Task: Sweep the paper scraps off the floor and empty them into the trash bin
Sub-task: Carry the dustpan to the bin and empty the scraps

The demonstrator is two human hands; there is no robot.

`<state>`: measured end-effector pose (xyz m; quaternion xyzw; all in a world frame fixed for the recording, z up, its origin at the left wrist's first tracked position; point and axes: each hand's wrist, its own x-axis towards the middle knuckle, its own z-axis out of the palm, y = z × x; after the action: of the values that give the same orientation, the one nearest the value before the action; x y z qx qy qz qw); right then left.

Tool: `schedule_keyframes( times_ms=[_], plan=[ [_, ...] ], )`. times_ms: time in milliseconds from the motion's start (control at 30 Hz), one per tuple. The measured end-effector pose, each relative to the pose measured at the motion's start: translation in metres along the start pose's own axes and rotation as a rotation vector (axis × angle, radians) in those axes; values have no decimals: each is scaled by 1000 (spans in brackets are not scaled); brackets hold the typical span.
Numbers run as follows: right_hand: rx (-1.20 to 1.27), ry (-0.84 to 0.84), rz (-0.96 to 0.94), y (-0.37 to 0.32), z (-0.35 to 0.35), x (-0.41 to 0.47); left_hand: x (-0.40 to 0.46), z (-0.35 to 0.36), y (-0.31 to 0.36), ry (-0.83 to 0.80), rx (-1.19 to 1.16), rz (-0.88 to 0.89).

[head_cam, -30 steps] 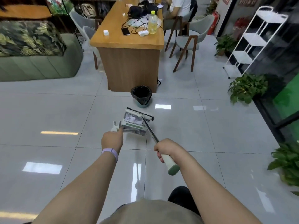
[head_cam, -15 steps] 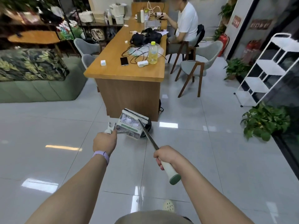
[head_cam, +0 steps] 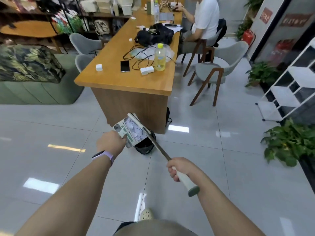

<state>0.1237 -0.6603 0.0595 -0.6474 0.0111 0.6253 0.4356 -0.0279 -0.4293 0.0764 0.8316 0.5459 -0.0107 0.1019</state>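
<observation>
Long wooden table [head_cam: 119, 79] ahead with a yellow bottle [head_cam: 159, 57], its label too blurred to read, trash bin [head_cam: 144, 145] on the floor under my tilted dustpan [head_cam: 130, 132], paper scraps [head_cam: 134, 129] inside it, my left hand [head_cam: 110, 142] curled round its handle, my right hand [head_cam: 180, 167] gripping the broom [head_cam: 158, 147] handle.

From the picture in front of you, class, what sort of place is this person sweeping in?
Most likely a shared office or studio lounge: a long wooden work table strewn with black charging cables and a phone, grey upholstered chairs with wooden legs around it, and a green sofa beside potted plants.
</observation>
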Motion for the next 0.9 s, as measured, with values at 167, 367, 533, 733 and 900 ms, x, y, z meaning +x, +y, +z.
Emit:
schedule_keyframes(
  times_ms=[167,367,533,733,900],
  plan=[
    [24,-20,41,-30,-22,20,26,-1,25,-8,127,110],
    [68,-70,94,-57,-65,32,34,8,88,-8,306,136],
    [108,-175,165,-68,-124,39,31,24,143,-16,366,83],
    [98,-255,189,-79,-206,50,12,47,209,-18,399,-11],
    [41,-292,195,-83,-251,51,-15,50,250,0,472,21]
  ],
)
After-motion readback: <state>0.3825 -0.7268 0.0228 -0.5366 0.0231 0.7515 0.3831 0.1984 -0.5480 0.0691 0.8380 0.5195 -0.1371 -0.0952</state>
